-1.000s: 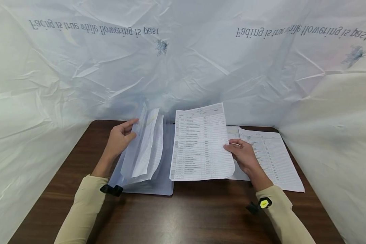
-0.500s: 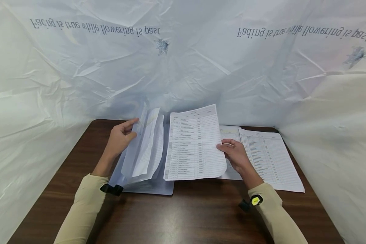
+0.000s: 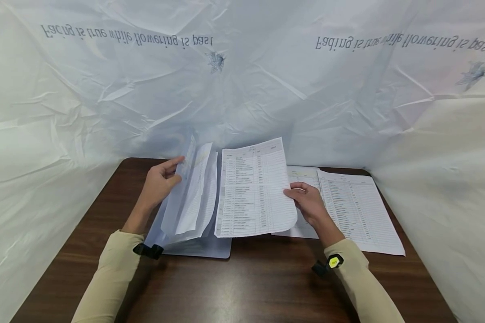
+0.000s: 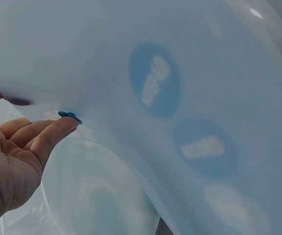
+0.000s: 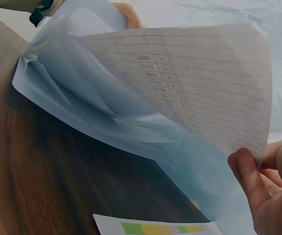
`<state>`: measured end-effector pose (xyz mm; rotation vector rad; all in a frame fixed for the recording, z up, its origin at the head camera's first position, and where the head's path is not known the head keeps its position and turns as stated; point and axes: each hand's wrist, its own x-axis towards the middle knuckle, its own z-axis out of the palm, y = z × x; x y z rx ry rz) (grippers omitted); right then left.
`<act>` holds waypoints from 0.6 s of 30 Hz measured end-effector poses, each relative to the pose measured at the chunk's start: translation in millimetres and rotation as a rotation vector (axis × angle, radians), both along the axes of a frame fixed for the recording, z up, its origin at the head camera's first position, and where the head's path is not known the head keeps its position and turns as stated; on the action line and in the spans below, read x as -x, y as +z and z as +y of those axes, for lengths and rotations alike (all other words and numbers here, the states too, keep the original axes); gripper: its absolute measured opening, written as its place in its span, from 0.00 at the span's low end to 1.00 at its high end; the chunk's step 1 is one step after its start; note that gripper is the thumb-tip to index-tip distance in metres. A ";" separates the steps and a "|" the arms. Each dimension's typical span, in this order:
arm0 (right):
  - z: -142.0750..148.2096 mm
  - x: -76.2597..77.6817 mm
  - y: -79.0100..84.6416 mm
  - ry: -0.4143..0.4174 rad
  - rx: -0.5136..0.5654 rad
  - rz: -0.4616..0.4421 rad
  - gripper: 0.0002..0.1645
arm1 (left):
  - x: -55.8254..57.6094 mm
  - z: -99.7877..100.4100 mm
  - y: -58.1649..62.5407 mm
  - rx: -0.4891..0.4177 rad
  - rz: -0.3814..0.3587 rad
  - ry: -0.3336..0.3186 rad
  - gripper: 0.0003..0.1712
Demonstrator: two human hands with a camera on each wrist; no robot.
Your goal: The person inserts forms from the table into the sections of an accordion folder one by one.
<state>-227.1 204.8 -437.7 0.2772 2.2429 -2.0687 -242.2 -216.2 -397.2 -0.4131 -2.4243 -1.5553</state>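
My left hand (image 3: 157,184) pinches the raised side of a translucent bluish plastic document folder (image 3: 210,251) at the table's left, keeping it spread open. Several white sheets (image 3: 204,188) stand tilted inside it. In the left wrist view, a teal snap button (image 4: 70,116) sits by the left fingertips. My right hand (image 3: 309,204) pinches the right edge of a printed sheet (image 3: 250,193) between thumb and fingers. That sheet is held up and tilted, its left edge close beside the folder's papers. The right wrist view shows the sheet's far end overlapping the folder's opening.
Two more printed papers lie at the right: a sheet with coloured cells (image 3: 305,175), partly hidden by the held sheet and right hand, and a lined list (image 3: 365,211) near the edge. Beneath is a dark wooden table (image 3: 234,291); a white plastic curtain (image 3: 242,89) encloses it.
My right hand has carried the printed sheet left toward the folder, uncovering more of the sheet with coloured cells. The left hand and folder have stayed in place.
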 end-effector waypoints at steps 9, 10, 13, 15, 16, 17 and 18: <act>0.7 1.0 2.9 -0.019 0.004 -0.001 0.24 | -0.2 0.1 1.9 0.023 0.004 0.013 0.32; 0.0 0.9 3.0 -0.017 0.008 0.001 0.24 | -0.3 0.1 2.1 0.021 0.003 0.013 0.32; -3.4 0.1 2.9 -0.012 0.017 0.007 0.24 | -0.9 0.0 2.3 0.012 0.002 0.010 0.32; -5.9 -0.4 2.0 -0.005 0.024 0.011 0.24 | -1.3 0.0 2.3 0.007 0.000 0.009 0.32; -7.3 -0.4 1.5 -0.004 0.030 0.010 0.24 | -1.4 0.0 2.3 0.005 -0.002 0.008 0.32; -8.6 -0.6 0.9 -0.002 0.035 0.010 0.23 | -1.5 0.0 2.2 0.004 -0.003 0.008 0.32; -10.1 -0.6 0.2 -0.001 0.043 0.011 0.23 | -1.6 0.0 2.2 0.003 -0.004 0.007 0.32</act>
